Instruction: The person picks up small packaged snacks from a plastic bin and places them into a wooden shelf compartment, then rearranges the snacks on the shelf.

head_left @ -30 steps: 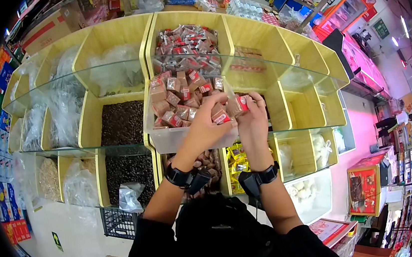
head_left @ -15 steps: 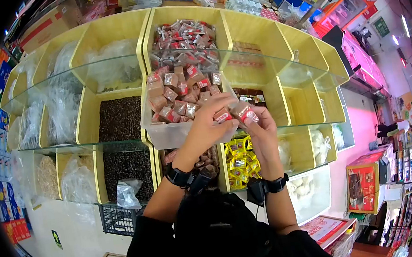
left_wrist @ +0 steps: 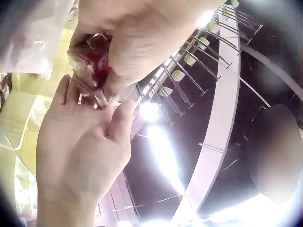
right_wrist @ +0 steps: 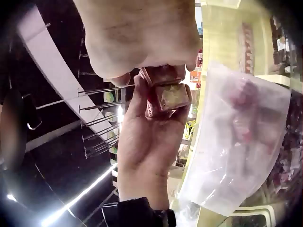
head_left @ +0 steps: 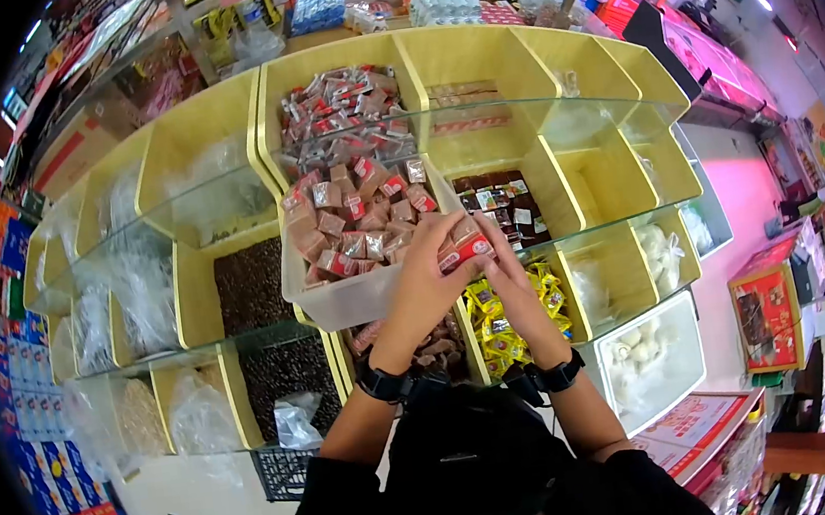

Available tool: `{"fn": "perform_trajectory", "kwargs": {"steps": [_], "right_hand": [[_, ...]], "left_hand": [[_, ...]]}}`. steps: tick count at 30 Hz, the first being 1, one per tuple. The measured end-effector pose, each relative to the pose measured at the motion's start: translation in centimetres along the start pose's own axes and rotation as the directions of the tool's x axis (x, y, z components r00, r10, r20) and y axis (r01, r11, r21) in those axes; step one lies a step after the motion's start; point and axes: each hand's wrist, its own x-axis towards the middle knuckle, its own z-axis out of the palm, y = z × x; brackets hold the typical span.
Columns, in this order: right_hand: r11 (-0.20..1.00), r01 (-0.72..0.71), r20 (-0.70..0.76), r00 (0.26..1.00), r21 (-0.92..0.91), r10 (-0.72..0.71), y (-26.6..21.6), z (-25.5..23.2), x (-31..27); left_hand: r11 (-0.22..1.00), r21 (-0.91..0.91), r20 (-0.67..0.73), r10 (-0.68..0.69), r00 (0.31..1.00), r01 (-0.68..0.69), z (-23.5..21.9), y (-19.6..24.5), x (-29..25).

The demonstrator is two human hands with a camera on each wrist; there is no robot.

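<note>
Brown cube-shaped packets in clear wrap with red labels are held between both hands, over the right front corner of a translucent plastic tub. My left hand grips them from the left; the right wrist view shows two packets stacked between its thumb and fingers. My right hand holds them from the right, fingers along the far side and thumb on the near side. Similar packets fill the tub. The palms partly hide the held ones.
Wooden compartments with glass fronts surround the tub. Yellow-wrapped sweets lie below the right hand, dark-wrapped pieces behind it. Dark seed-like goods are at the left. A white bin stands at the front right.
The right hand, which was tilting a packet beside the left hand, now brings it against the left hand's packet. The head view has turned and shifted slightly.
</note>
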Motion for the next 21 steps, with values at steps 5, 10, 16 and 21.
{"fn": "perform_trajectory", "kwargs": {"steps": [5, 10, 16, 21], "right_hand": [[0.996, 0.085, 0.108, 0.991, -0.007, -0.084, 0.5, -2.0, 1.3], [0.961, 0.229, 0.163, 0.965, -0.156, -0.204, -0.4, -7.4, 5.1], [0.785, 0.252, -0.128, 0.914, -0.566, -0.386, 2.9, -18.2, 17.3], [0.502, 0.287, 0.03, 0.888, -0.816, -0.459, 7.5, -24.3, 28.2]], "left_hand": [[0.996, -0.089, -0.016, -0.015, 1.0, 0.014, 0.8, 0.6, 1.9], [0.998, 0.016, 0.061, -0.063, 0.996, 0.062, 0.2, 2.8, 6.1], [0.991, -0.122, 0.105, 0.064, 0.992, -0.051, 2.0, 0.4, 18.0], [0.834, 0.531, 0.239, 0.017, 0.971, -0.146, 3.6, -5.9, 32.1]]}}
